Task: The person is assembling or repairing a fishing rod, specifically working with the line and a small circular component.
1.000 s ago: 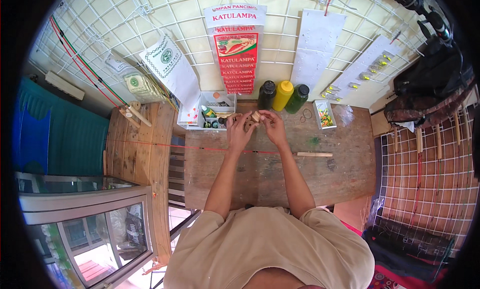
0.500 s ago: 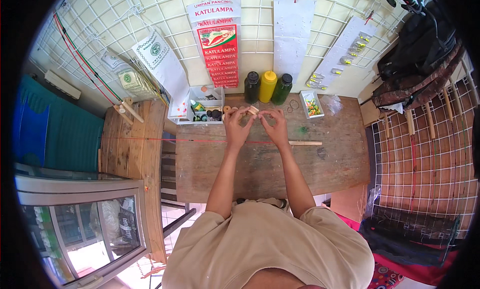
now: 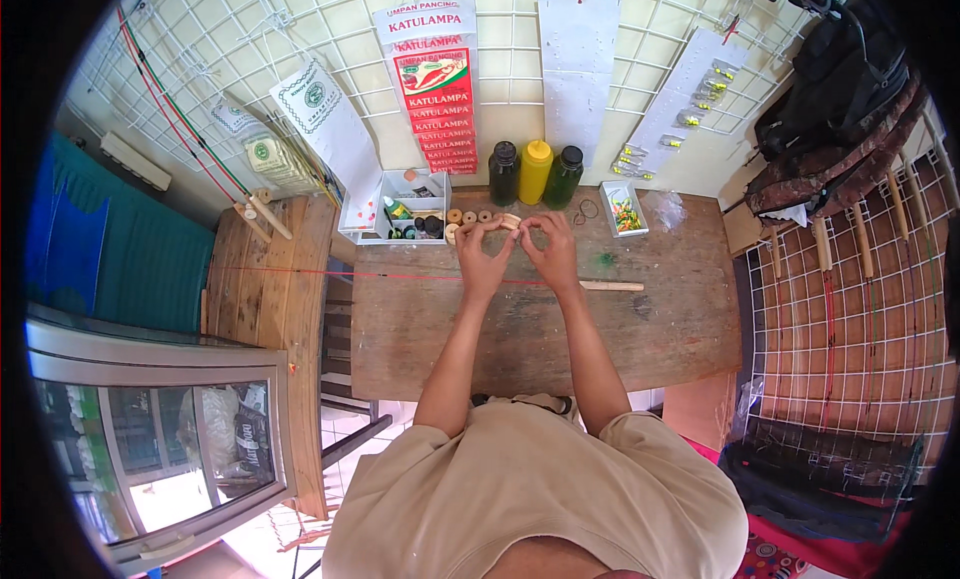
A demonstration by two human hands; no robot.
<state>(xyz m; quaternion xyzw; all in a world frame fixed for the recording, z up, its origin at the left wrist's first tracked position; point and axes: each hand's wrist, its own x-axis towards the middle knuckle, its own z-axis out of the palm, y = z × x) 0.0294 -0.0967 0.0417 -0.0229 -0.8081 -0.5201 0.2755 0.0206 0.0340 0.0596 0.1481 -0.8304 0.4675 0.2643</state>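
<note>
Piece of wood (image 3: 510,222) pinched in left hand (image 3: 482,261) and right hand (image 3: 551,257), upper middle of frame. Could slip from a loose pinch and bump wooden rings (image 3: 470,218) just left.

Three bottles (image 3: 535,176) (the middle one yellow) stand together.

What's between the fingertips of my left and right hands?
In the head view, a small pale wooden piece lies between the left hand and right hand; whether both grip it is too small to tell.
</note>
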